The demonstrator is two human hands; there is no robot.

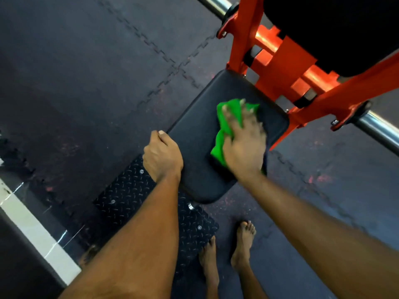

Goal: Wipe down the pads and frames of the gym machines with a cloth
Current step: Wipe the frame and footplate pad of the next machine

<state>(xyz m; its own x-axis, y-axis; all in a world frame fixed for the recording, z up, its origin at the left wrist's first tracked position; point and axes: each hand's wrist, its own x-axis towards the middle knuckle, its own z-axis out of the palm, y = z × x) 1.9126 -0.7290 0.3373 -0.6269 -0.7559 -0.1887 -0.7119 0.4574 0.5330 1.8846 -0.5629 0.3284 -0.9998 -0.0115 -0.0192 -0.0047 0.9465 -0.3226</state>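
**A:** Rubber puzzle-tile floor (86, 83), black seat pad (194, 147) on an orange frame (287, 67). Right hand (244, 143) presses the green cloth (219, 145) flat on the pad, fingers spread; left hand (162, 156) curls round the pad's near edge.

**B:** Risk imo: a long stroke bangs knuckles on that frame, or the bunched cloth slides out from under the palm and skips spots.

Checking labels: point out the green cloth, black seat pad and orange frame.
green cloth (219, 147), head view, on its lower left fold.
black seat pad (194, 147), head view, on bare surface left of the cloth.
orange frame (291, 61), head view, on the flat centre bracket.
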